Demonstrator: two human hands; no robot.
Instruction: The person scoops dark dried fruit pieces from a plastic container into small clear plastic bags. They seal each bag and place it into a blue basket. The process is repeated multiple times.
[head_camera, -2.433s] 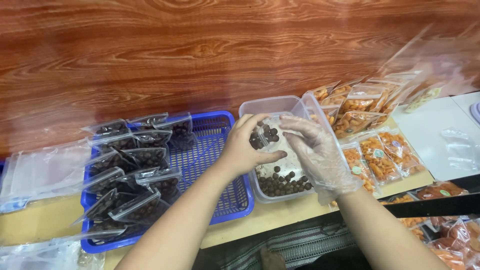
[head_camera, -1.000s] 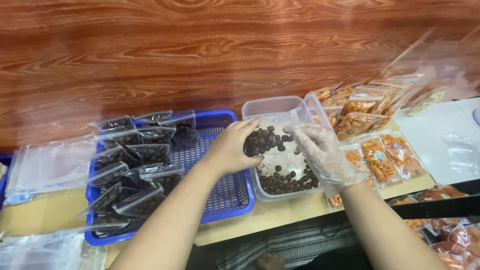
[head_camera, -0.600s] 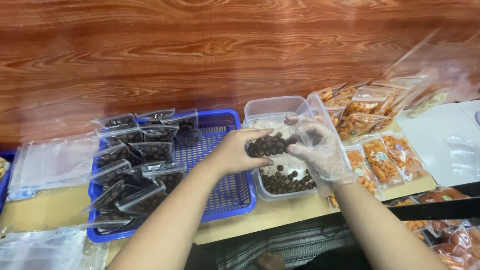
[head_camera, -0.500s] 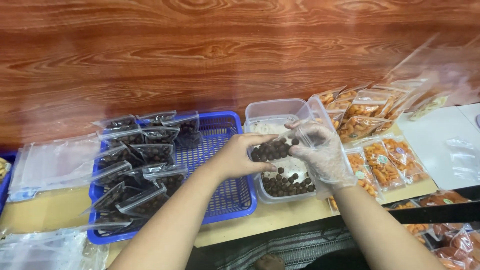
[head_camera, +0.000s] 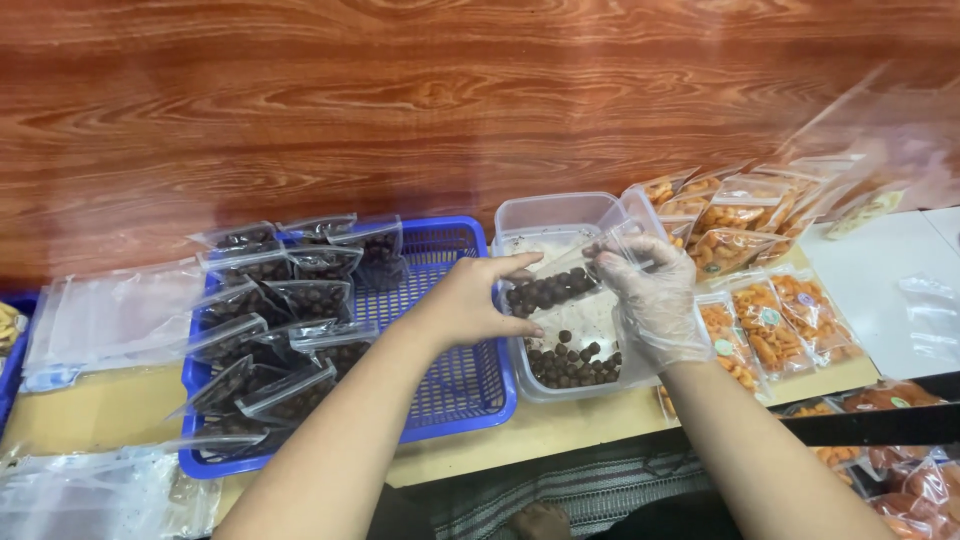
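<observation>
My left hand (head_camera: 470, 300) and my right hand (head_camera: 650, 295), which wears a thin clear glove, both hold a small clear zip bag (head_camera: 560, 285) partly filled with dark brown balls. The left hand grips the bag's bottom end, the right pinches its open top. The bag lies tilted above a clear plastic tub (head_camera: 545, 215) that has more dark balls (head_camera: 570, 365) at its near end. Left of the tub stands a blue plastic basket (head_camera: 460, 385) with several filled bags of dark balls (head_camera: 290, 300) stacked in its left half.
Bags of orange snacks (head_camera: 760, 320) lie right of the tub, more behind it. Empty clear bags (head_camera: 100, 320) are piled at the left, with others at the near left (head_camera: 90, 495). A wood-grain wall (head_camera: 400, 100) rises behind the narrow counter.
The bag held few balls at first; now it holds many more. My hands have lowered and tilted it sideways over the tub, the right hand moving to the bag's top.
</observation>
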